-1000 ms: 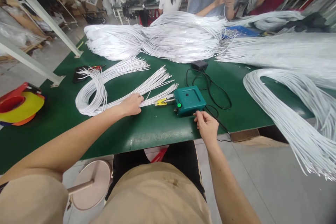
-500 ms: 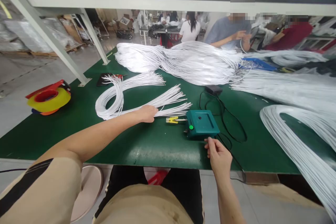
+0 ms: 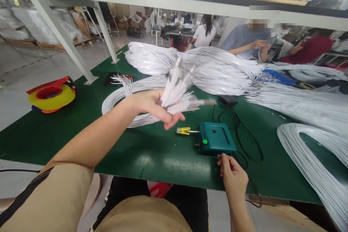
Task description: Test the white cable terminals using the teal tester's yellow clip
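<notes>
My left hand (image 3: 152,107) is raised above the green table (image 3: 81,141) and grips a bunch of white cables (image 3: 176,87) whose ends fan up and to the right, blurred by motion. The rest of that looped bundle (image 3: 119,98) trails back onto the table. My right hand (image 3: 232,175) rests at the table's near edge, fingers curled, just in front of a small teal box (image 3: 216,138) with a green button and a yellow-handled probe (image 3: 183,131) sticking out of its left side.
Large heaps of white cables (image 3: 206,67) cover the far and right side of the table. A black cord (image 3: 244,141) loops behind the box. A red and yellow reel (image 3: 50,94) sits at the left. Other people work across the table. A metal frame beam crosses overhead.
My left hand has lifted the cable ends off the table, where it earlier pressed on them. My right hand stays by the teal box. The view has tilted upward.
</notes>
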### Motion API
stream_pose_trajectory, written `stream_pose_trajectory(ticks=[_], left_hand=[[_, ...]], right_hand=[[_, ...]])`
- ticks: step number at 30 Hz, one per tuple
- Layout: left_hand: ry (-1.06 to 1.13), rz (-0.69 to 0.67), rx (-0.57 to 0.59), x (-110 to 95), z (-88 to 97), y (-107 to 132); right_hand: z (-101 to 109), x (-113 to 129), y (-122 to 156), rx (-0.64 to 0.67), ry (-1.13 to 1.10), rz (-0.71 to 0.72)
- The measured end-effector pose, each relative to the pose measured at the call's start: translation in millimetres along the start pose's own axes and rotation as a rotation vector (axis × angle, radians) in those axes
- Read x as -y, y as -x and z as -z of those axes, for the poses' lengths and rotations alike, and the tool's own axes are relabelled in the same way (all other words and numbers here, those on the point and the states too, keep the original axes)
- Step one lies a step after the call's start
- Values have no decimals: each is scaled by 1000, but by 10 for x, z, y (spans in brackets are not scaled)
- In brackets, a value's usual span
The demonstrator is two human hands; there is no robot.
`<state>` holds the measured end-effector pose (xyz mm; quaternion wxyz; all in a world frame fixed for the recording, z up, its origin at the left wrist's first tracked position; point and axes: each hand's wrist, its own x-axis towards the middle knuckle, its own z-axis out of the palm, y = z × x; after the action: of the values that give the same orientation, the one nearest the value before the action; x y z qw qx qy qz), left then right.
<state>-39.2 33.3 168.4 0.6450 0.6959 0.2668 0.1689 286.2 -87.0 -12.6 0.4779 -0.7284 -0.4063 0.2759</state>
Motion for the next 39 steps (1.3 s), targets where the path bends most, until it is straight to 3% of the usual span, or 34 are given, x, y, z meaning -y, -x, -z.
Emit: stream_pose_trajectory(ticks=[2,3,6,9,11,15,21,27,32,39], left_hand=[[133,-13,226,108,-223,-90],[211,-39,252,219,-336,-145],[492,-31,19,674,-635,-307],[676,128,-274,1073,-815,-397],[731,152,-372,1211,-862,-409],[803,146,-449,1261,-838,-399],[858,151,-562,1343,-605,-400],[754,120,-302,1462,-542,-404],[727,116,-299,1498,-608,-379],[718,107,-297,1507,-624,-304]], right_hand=[[-21,68,51,-25,-15,10],[-49,132,89,-34,-26,28],[-238,443,214,48,-72,122],[-540,816,261,333,-158,161],[-737,1000,219,433,-235,114],[-984,1101,67,456,-363,7],[-1074,1006,44,540,-406,-59],[-1199,974,31,531,-450,-150],[-1230,1017,-29,540,-606,-251],[-1255,971,19,565,-591,-268]])
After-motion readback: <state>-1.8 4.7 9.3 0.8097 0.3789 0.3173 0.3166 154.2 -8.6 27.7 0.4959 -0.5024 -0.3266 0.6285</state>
